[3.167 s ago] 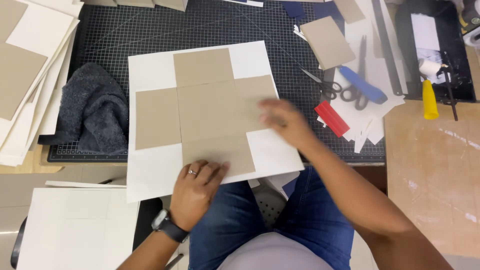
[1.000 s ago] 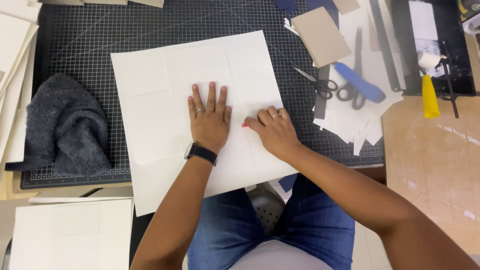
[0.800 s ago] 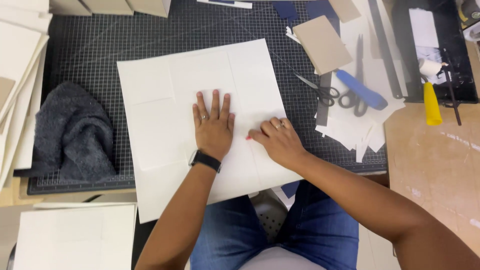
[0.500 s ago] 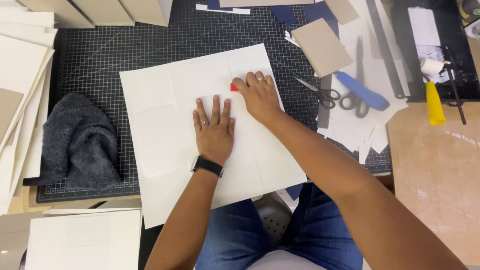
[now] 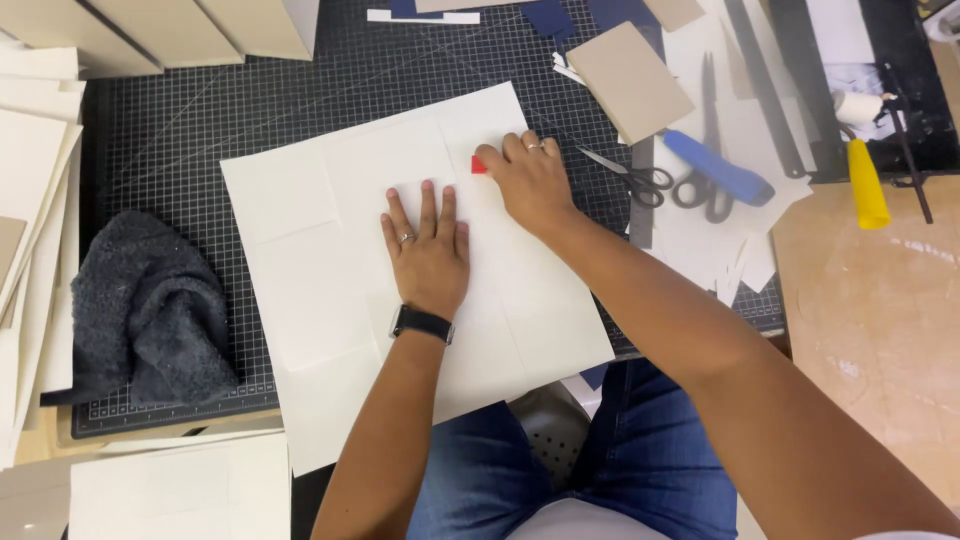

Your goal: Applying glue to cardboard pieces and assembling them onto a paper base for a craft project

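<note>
your left hand (image 5: 428, 250) lay flat and open mid-sheet on the big white sheet (image 5: 300, 270), your right hand (image 5: 530, 180) at its 1 o'clock pinched a small red tool (image 5: 478, 165), sheet on black cutting mat (image 5: 160, 130), scissors (image 5: 650, 182) at 3 o'clock

No packages, labels, signs or screens visible; only candidate is a black smartwatch (image 5: 421, 323) on the left wrist, its display not in view.

The left hand (image 5: 428, 252) lies flat, fingers (image 5: 424, 207) spread, on a large white sheet (image 5: 300, 290) over the black cutting mat (image 5: 180, 130). The right hand (image 5: 530, 180) presses a small red tool (image 5: 478, 164) on the sheet. Scissors (image 5: 650, 182) lie just beside it.
</note>
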